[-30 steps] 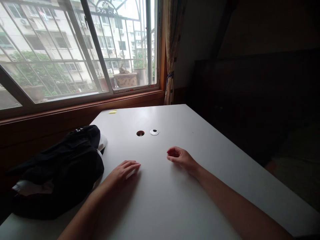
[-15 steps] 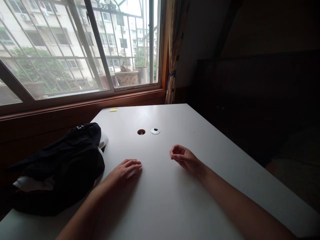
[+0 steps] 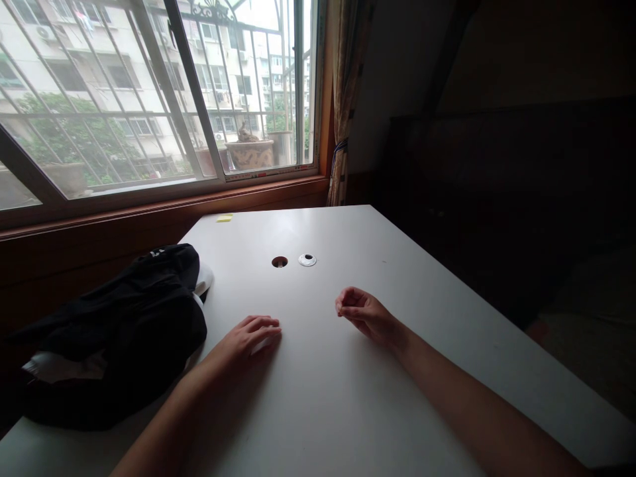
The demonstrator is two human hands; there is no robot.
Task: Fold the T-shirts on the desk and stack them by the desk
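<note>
My left hand rests palm down on the white table, its fingers stretched out and slightly bent. It holds nothing that I can see. Further right, my right hand is held on its side with fingers curled and the thumb tip pressed against them. Whatever may be in that pinch is hidden or too small to name. Beyond the hands are a round hole in the tabletop and, just right of it, a silvery round cover with a dark opening. Neither hand touches them.
A heap of black cloth with white parts lies on the table's left side. A yellow paper slip is near the far left corner. Behind stand a barred window and a tied curtain. The right side is dark.
Both hands keep the same pose and place on the table. Only the whole view has shifted by a tiny amount.
</note>
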